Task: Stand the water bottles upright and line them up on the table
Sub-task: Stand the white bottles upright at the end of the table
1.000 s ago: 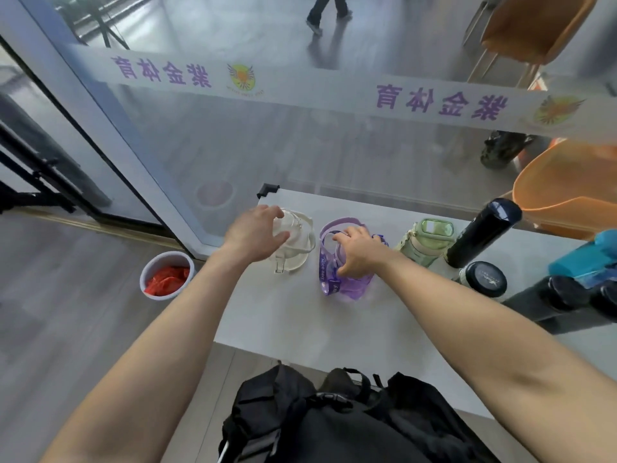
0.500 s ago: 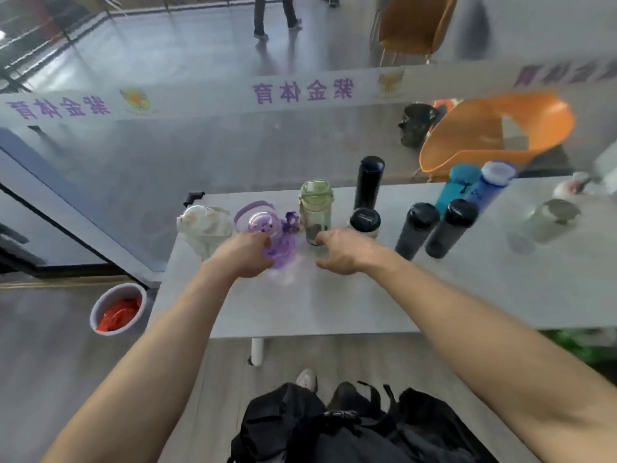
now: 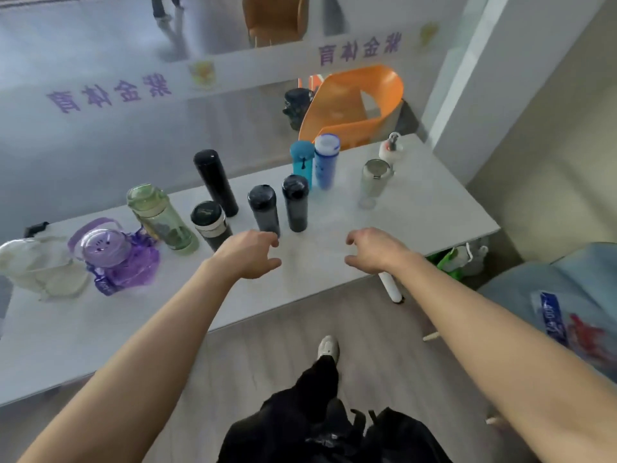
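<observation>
Two bare hands hover low over the near edge of the pale grey matt desk (image 3: 417, 212), my left hand (image 3: 248, 253) and my right hand (image 3: 372, 250), both with fingers spread and curled, gripping nothing. I judge they sit there ready to take the next bottle, since the closest ones are just ahead of the left fingers.

Nearest stand a short black cylinder with a pale band (image 3: 210, 223), then two dark smoky plastic bottles with black caps (image 3: 263, 208) and (image 3: 295, 202), side by side, close but apart. Left of them a clear green plastic bottle (image 3: 160, 218) leans in this wide view, a squat purple translucent jug with a looped handle (image 3: 117, 255) sits beside it, and a cream soft-looking jug (image 3: 36, 265) ends the row.

Farther back rise a tall slim matt black flask (image 3: 215, 182), a teal bottle (image 3: 302, 160) touching a blue-and-white one (image 3: 327, 160), a clear tumbler with a steel lid (image 3: 374, 182), and a small white bottle (image 3: 390, 150). All look upright, so I judge straightening the line is what remains.
</observation>
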Demonstrator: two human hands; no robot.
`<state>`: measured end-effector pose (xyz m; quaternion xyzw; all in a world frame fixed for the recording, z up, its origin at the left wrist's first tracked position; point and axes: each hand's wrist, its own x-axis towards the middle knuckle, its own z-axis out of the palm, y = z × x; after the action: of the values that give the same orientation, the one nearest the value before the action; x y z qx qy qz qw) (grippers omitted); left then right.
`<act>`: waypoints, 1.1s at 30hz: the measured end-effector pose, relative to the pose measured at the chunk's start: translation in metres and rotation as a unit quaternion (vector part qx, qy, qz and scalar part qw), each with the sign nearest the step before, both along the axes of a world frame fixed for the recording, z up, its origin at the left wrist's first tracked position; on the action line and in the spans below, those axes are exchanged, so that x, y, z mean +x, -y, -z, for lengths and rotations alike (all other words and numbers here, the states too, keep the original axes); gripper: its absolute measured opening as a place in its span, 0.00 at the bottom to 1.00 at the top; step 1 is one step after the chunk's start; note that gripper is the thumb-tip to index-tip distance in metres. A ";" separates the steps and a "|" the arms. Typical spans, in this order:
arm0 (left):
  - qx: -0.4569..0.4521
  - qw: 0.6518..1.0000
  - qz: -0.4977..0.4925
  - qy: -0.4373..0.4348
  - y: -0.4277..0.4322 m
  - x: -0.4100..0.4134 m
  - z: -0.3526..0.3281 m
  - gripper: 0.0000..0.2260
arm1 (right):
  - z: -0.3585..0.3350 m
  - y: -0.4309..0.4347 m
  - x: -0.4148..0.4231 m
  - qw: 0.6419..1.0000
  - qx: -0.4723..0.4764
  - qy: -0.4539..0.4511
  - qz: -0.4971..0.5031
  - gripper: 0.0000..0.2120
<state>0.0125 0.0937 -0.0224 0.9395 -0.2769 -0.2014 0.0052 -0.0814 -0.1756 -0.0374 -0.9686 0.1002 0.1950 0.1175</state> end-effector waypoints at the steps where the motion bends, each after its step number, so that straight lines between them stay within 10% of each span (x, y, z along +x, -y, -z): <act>1: -0.005 1.000 0.008 0.007 0.018 0.007 -0.003 0.22 | -0.001 0.016 0.004 1.000 0.000 0.004 0.007 0.27; 6: -0.037 0.999 0.029 0.022 0.114 0.057 -0.010 0.15 | -0.004 0.101 0.041 0.999 -0.005 0.020 0.041 0.27; 26: -0.079 0.996 -0.013 -0.035 0.348 0.160 0.047 0.54 | 0.032 0.312 0.198 0.994 0.035 0.086 0.054 0.37; 33: -0.089 0.989 -0.100 -0.055 0.364 0.158 0.076 0.43 | 0.066 0.337 0.259 0.995 0.056 0.083 -0.016 0.49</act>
<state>0.1704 -0.2708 -0.0985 0.9458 -0.1978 -0.2258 0.1242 0.1775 -0.5127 -0.1032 -0.9748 0.0633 0.1209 0.1763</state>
